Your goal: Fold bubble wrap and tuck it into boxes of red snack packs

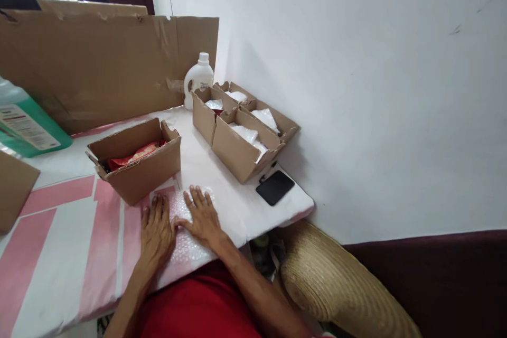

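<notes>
A sheet of clear bubble wrap lies flat at the table's front edge. My left hand rests on its left side, palm down with fingers stretched out. On the right part of the sheet my right hand lies flat, fingers apart, its thumb close to the left hand. Just beyond my hands stands an open cardboard box with red packets inside. Farther right, several open cardboard boxes stand together, holding pieces of white wrap.
A white jug stands behind the grouped boxes. A black phone lies near the right table corner. At left are a bottle of green liquid and a cardboard piece. A tall cardboard panel borders the back; a woven straw item sits below right.
</notes>
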Available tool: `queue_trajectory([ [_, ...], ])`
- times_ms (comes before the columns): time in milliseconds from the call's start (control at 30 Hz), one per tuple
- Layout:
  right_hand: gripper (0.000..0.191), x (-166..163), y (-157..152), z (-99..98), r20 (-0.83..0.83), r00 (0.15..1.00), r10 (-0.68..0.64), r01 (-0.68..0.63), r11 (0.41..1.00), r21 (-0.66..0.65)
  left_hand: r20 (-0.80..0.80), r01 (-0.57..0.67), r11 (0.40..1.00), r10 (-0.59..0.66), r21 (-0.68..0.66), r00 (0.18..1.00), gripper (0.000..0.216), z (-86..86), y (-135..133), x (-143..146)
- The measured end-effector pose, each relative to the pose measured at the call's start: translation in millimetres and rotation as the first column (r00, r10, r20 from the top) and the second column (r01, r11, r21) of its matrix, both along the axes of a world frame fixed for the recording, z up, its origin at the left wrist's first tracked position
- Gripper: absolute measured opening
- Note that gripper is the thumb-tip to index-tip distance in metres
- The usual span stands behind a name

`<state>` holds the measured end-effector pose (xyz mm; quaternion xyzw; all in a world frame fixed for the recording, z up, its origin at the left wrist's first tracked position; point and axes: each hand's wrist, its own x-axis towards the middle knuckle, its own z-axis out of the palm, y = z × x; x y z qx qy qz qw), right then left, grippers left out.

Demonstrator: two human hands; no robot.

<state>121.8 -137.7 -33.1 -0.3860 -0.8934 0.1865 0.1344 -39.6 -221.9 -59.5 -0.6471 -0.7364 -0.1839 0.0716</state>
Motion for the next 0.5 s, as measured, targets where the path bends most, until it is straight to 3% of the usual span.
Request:
queue_trajectory([
  [100, 0.082, 20, 12, 0.9, 0.063, 0.995, -0.071, 0.071, 0.997, 0.008, -0.044, -0.028, 1.0, 0.029, 0.01, 0.999, 0.067, 8.7, 1, 5],
  [233, 0.082, 25, 14, 0.0, 0.076, 0.996, -0.054, 0.054, 0.999, 0.005, -0.057, -0.047, 0.999, 0.048, 0.011, 0.997, 0.076, 10.0, -5, 5],
  [500, 0.082, 30, 26, -3.1, 0.093, 0.994, 0.061, -0.064, 0.998, 0.029, -0.114, -0.059, 0.998, 0.059, 0.007, 0.992, 0.084, 14.2, -56, 2],
])
